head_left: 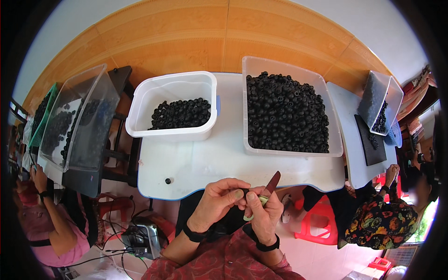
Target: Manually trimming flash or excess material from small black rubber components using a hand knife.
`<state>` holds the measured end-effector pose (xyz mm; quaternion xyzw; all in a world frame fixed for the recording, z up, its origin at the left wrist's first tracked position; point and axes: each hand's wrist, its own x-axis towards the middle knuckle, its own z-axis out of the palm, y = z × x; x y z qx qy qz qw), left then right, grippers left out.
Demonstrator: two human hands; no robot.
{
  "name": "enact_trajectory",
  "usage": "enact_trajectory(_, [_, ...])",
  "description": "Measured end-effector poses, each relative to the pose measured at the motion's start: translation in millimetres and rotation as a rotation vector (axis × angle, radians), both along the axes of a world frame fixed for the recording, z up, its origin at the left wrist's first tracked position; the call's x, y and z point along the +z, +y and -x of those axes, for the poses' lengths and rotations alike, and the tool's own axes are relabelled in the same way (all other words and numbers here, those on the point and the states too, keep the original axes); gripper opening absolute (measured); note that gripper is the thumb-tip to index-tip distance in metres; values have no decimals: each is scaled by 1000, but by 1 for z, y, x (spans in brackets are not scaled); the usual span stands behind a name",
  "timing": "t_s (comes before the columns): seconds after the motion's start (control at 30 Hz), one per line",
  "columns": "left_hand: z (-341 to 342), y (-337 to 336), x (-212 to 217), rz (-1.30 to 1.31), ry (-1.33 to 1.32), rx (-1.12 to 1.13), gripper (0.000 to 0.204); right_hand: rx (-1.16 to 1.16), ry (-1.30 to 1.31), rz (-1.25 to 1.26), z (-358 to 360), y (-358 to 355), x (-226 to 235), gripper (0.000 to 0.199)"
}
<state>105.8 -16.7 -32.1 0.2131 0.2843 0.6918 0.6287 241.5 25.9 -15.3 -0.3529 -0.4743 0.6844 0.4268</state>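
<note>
Close to my body, just off the table's front edge, my two hands meet. A small round black part (245, 192) is pinched between the fingertips of my left hand (218, 199). My right hand (264, 211) is closed around the pale green handle of a knife (273, 182), its dark reddish blade pointing up and away from me. My right thumb also presses near the black part; fingers hide much of it. One loose black part with a hole (168, 181) lies on the white table (205, 161) to the left.
A white tub (213, 108) with black parts stands at the back left. A larger clear bin (293, 152), heaped with them, is at the back right. Co-workers sit on both sides, with bins (70, 116) at left and a tilted bin (391, 93) at right. A red stool (317, 224) stands nearby.
</note>
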Motion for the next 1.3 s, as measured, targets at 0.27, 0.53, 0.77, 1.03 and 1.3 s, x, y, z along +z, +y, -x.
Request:
enact_trajectory(0.27, [6,-4,2,78,-102,-44,23,58,-119,-115,1,1,-1,14])
enact_trajectory(0.53, [10,-7,4,52,-163,-5,21,138,-386,-287,0,-1,-1,24])
enact_trajectory(0.77, [8,-10,5,81,-96,54,22,200,-560,-365,0,0,-5,28])
enact_trajectory(1.03, [9,-12,2,52,-65,50,23,204,-473,-359,3,1,-4,26])
enact_trajectory(1.3, [9,-15,-2,52,-44,87,21,224,-488,-384,4,-1,-10,24])
